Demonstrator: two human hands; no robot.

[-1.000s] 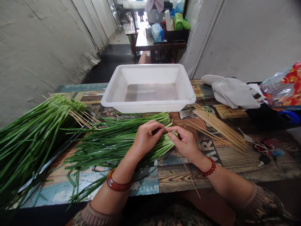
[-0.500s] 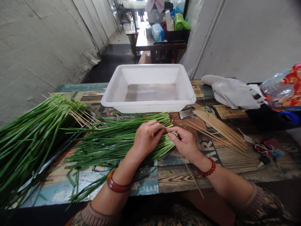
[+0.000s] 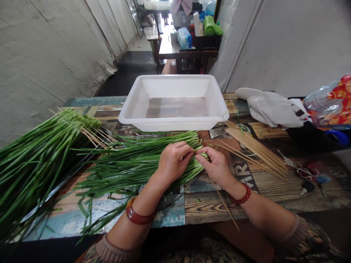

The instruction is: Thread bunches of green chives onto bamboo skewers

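Observation:
A loose spread of garlic chives lies across the table, pale stalk ends to the right. Over those ends my left hand is closed in a pinch on a chive stalk, largely hidden by the fingers. Close beside it, almost touching, my right hand pinches a thin bamboo skewer that slants down past the table's front edge. The skewer's tip is hidden between the fingertips. To the left, a thick heap of chives has several skewers sticking out of its stalk ends.
A white plastic tub stands behind the chives. More bamboo skewers lie to the right, with keys beyond them. A grey cap sits at the back right. A shiny metal edge shows beneath the left heap.
Both hands have stayed nearly in place, still pinching together, with only small finger shifts. The skewer's lower end has moved slightly right.

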